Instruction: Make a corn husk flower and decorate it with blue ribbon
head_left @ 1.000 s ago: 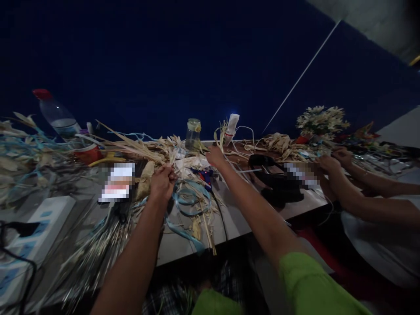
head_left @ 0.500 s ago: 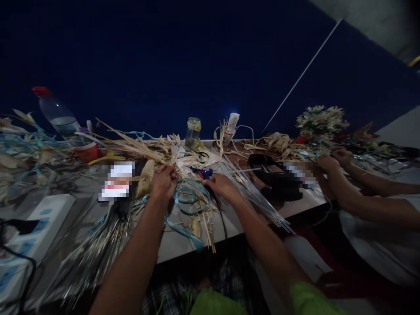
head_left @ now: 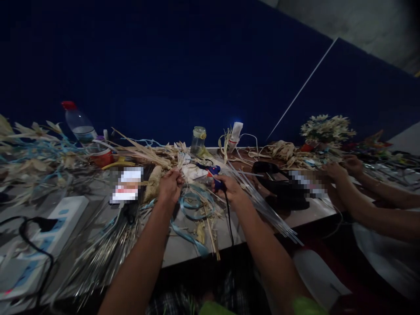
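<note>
My left hand (head_left: 170, 186) is closed in a pinch near the middle of the table; what lies between its fingertips is too small to make out. To its right, my right hand (head_left: 229, 186) is wrapped round the handle of a blue glue gun (head_left: 215, 171) with a small red light. The gun's nose points left, and a black cord hangs from it over the table edge. Between and below my hands lies a coil of light blue ribbon (head_left: 196, 206) among dry straw scraps. A pale dried piece (head_left: 183, 159) stands just beyond my left fingertips.
A white power strip (head_left: 62, 232), thin wires (head_left: 105, 249) and a phone (head_left: 127, 185) lie left. Behind stand a bottle (head_left: 80, 127) and a jar (head_left: 198, 140). Clear rods (head_left: 265, 205) and a black object (head_left: 282, 188) lie right, near another person's hands (head_left: 337, 173).
My right hand has taken the glue gun into a fuller grip and raised it a little off the table. The whole view has shifted slightly, with things appearing further right and lower.
</note>
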### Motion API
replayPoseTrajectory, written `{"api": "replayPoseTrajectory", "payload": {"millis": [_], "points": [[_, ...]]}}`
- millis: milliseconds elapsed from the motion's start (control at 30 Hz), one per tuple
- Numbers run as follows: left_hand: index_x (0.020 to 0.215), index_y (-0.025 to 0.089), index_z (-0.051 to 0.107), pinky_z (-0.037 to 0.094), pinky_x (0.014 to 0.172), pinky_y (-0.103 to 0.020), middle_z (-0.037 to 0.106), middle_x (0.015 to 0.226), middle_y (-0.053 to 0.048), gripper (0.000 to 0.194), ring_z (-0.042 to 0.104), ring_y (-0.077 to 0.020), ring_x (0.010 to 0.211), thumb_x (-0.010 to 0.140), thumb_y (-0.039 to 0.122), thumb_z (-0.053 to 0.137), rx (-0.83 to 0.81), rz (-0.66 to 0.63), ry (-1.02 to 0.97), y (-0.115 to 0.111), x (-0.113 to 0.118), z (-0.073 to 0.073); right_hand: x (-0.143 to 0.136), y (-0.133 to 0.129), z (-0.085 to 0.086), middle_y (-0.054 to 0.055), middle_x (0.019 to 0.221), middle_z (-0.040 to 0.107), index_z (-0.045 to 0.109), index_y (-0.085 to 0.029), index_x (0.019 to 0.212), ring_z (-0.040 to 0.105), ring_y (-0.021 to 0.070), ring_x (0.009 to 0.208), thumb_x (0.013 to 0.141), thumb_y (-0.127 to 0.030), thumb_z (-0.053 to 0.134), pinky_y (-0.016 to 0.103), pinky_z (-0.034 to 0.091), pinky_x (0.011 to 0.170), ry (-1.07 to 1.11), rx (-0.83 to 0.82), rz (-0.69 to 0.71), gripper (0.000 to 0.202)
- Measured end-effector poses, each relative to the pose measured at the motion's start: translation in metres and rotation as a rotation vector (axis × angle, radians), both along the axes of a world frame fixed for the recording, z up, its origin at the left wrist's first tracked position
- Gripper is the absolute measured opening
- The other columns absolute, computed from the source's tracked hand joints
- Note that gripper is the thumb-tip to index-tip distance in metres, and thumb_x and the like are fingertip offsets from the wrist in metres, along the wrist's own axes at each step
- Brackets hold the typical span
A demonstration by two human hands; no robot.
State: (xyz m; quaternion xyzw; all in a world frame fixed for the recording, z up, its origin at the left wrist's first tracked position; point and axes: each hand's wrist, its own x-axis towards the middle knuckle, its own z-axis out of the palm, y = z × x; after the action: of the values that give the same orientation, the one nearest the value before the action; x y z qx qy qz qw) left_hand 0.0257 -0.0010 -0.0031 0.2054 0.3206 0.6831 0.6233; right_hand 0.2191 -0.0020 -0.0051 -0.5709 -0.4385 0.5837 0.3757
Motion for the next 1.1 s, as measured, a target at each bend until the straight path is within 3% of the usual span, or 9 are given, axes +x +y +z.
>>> {"api": "replayPoseTrajectory", "payload": {"millis": [167,333,467,600,733,867,1100], "points": [[0.063,0.014,0.049,0.032,0.042,-0.016,0.044,0.048,0.006,0.018,0.034,-0.0013,0.037,0.058,0.016,0.066,-0.008,0.039,0.012,0.001,0.000,-0.001,-0.002,-0.004,0.010,-0.002,0.055,0.040,0.055,-0.017,0.083,0.038,0.0111,0.050,0.079,-0.042,0.039,0.026,0.040,0.056,0.504,0.054,0.135,0.030],[0.064,0.014,0.049,0.026,0.039,-0.015,0.043,0.048,0.006,0.016,0.035,-0.0019,0.038,0.060,0.015,0.065,-0.023,0.076,0.026,0.002,-0.002,0.001,-0.014,-0.009,0.017,0.002,0.073,0.053,0.055,-0.019,0.091,0.043,0.0105,0.057,0.075,-0.040,0.047,0.026,0.040,0.057,0.592,0.140,0.187,0.027],[0.063,0.014,0.049,0.024,0.038,-0.017,0.041,0.047,0.007,0.014,0.034,-0.0024,0.037,0.061,0.015,0.063,0.001,0.128,0.080,0.003,-0.003,0.001,-0.029,-0.011,0.017,0.003,0.087,0.060,0.054,-0.019,0.097,0.043,0.0074,0.052,0.069,-0.032,0.056,0.023,0.036,0.051,0.476,0.315,0.175,0.031],[0.063,0.015,0.050,0.025,0.039,-0.017,0.042,0.047,0.007,0.015,0.034,-0.0021,0.038,0.060,0.017,0.064,0.015,0.197,0.124,0.005,-0.004,0.000,-0.037,-0.014,0.011,0.003,0.086,0.063,0.057,-0.019,0.091,0.044,0.0073,0.050,0.069,-0.032,0.059,0.023,0.035,0.049,0.217,0.474,0.165,0.026],[0.065,0.015,0.051,0.023,0.038,-0.017,0.042,0.047,0.007,0.014,0.034,-0.0024,0.037,0.061,0.020,0.064,-0.002,0.228,0.167,0.007,-0.004,-0.001,-0.034,-0.017,0.008,0.002,0.077,0.063,0.062,-0.016,0.082,0.052,0.0118,0.064,0.072,-0.035,0.056,0.025,0.042,0.063,-0.081,0.565,0.193,0.023],[0.063,0.015,0.051,0.023,0.038,-0.017,0.045,0.047,0.006,0.012,0.035,-0.0025,0.036,0.062,0.020,0.062,0.002,0.232,0.188,0.007,-0.002,-0.004,-0.031,-0.020,0.011,0.004,0.085,0.065,0.064,-0.017,0.085,0.058,0.0170,0.083,0.077,-0.036,0.051,0.030,0.042,0.080,-0.276,0.634,0.223,0.025],[0.063,0.015,0.053,0.025,0.039,-0.018,0.044,0.045,0.006,0.011,0.035,-0.0032,0.036,0.061,0.019,0.063,0.028,0.247,0.178,0.009,0.002,-0.007,-0.032,-0.017,0.005,0.007,0.094,0.065,0.064,-0.016,0.086,0.056,0.0192,0.095,0.080,-0.039,0.045,0.033,0.039,0.090,-0.328,0.707,0.219,0.030]]}}
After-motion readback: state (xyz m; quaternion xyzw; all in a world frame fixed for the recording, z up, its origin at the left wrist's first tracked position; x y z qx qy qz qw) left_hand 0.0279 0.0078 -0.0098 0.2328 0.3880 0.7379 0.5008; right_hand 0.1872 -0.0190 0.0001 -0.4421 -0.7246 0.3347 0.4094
